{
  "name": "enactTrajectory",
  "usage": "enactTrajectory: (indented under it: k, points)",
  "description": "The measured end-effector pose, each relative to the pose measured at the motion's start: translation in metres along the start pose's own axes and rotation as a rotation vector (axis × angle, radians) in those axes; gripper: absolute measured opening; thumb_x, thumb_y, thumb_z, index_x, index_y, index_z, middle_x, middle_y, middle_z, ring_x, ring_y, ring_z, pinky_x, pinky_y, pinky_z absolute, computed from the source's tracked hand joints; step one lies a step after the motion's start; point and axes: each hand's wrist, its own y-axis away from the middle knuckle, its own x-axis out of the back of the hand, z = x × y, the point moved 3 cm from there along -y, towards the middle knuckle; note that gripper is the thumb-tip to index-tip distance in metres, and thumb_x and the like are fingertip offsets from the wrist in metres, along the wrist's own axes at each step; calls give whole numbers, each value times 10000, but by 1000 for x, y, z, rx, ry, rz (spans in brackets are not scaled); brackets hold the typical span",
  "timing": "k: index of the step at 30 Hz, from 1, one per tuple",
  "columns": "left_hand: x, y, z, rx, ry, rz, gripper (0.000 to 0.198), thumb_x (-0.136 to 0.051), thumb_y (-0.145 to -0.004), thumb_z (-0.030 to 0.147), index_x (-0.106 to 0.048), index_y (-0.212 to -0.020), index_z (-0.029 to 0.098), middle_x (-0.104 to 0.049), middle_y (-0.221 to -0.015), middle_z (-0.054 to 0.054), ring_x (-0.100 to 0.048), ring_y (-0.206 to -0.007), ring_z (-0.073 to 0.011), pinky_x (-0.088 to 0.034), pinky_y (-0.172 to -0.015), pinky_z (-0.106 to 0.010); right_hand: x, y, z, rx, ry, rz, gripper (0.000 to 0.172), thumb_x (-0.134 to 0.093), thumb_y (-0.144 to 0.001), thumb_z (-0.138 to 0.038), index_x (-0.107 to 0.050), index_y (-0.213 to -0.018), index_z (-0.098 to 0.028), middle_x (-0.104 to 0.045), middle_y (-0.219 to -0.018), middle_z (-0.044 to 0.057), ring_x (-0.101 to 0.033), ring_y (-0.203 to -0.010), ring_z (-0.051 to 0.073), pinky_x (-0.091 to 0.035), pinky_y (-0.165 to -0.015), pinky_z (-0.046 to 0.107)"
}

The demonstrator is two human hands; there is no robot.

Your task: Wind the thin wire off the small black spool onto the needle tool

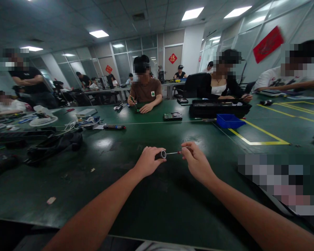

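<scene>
On the far door, we read 福 on a red sign [172, 58]. Left hand [148, 162] fisted round the screwdriver [164, 154], black handle, metal collar; right hand [196, 161] pinches its thin shaft.

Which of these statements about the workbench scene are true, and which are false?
1. The left hand grips the small tool by its dark handle. True.
2. The right hand is open and holds nothing. False: it pinches the tool's thin shaft.
3. A blue bin sits on the green table. True.
4. The person opposite wears a white shirt. False: it is a brown shirt.
</scene>
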Motion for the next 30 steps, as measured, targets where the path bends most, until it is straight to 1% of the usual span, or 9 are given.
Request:
enactTrajectory:
  k: [2, 4, 6, 8, 10, 13, 19, 24, 30]
  points:
    - [2, 0, 0, 38, -31, 20, 370, -698, -852, 315, -642, -1210, 239, -694, -1093, -50, -596, -1006, -246, -402, -934, -422, -2, -2, 4, -42, -108, 17, 248, -595, -857, -433, -596, -987, -222, -675, -888, 48, -617, -802, 209, -479, -753, 365]
    - [5, -1, 2, 42, -63, 38, 367, -686, -863, 309, -635, -1219, 239, -689, -1121, -58, -592, -1027, -250, -400, -940, -426, -4, -6, 10, -98, -251, 3, 250, -636, -832, -447, -623, -917, -212, -672, -871, 55, -621, -816, 208, -499, -797, 377]
    - [7, -1, 5, -7, -80, 39, 372, -669, -877, 307, -620, -1241, 246, -677, -1157, -61, -580, -1069, -251, -386, -966, -432, -4, -11, 19, -200, -477, 26, 253, -605, -845, -465, -628, -872, -215, -642, -793, 46, -616, -744, 199, -528, -793, 399]
    - [6, -2, 5, -45, -88, 14, 371, -660, -885, 302, -612, -1249, 253, -671, -1166, -57, -575, -1084, -248, -375, -981, -437, -3, -15, 28, -305, -566, -14, 229, -599, -848, -446, -620, -812, -221, -600, -714, 36, -595, -667, 191, -547, -780, 418]
    - [3, -2, 2, -27, -91, -28, 368, -662, -882, 292, -613, -1245, 254, -671, -1151, -51, -578, -1079, -245, -376, -978, -438, 1, -19, 33, -315, -519, 36, 215, -613, -838, -445, -619, -793, -234, -599, -721, 40, -580, -640, 193, -561, -744, 421]
    - [-3, -2, -4, 4, -83, -71, 374, -670, -875, 292, -618, -1243, 256, -670, -1142, -52, -579, -1081, -247, -380, -975, -438, 4, -20, 33, -252, -432, 71, 245, -629, -824, -480, -626, -812, -235, -625, -767, 53, -602, -692, 209, -558, -725, 410]
    - [-3, -2, -6, 20, -54, -47, 394, -679, -867, 315, -623, -1253, 262, -674, -1129, -52, -586, -1034, -245, -399, -940, -424, -1, -13, 24, -184, -349, 41, 297, -623, -831, -501, -646, -874, -208, -656, -810, 50, -610, -737, 195, -520, -735, 365]
    - [-1, -2, -3, 5, -79, -53, 385, -691, -857, 295, -634, -1237, 262, -672, -1128, -60, -583, -1044, -248, -395, -944, -431, 0, -13, 21, -153, -290, 54, 301, -605, -846, -498, -644, -845, -200, -644, -752, 35, -599, -699, 181, -498, -704, 347]
    - [2, -2, 1, 4, -65, -33, 385, -695, -850, 288, -644, -1231, 267, -667, -1126, -63, -575, -1059, -255, -395, -962, -442, -7, -12, 22, -168, -340, -52, 334, -656, -815, -512, -662, -910, -192, -686, -827, 55, -641, -762, 188, -517, -749, 355]
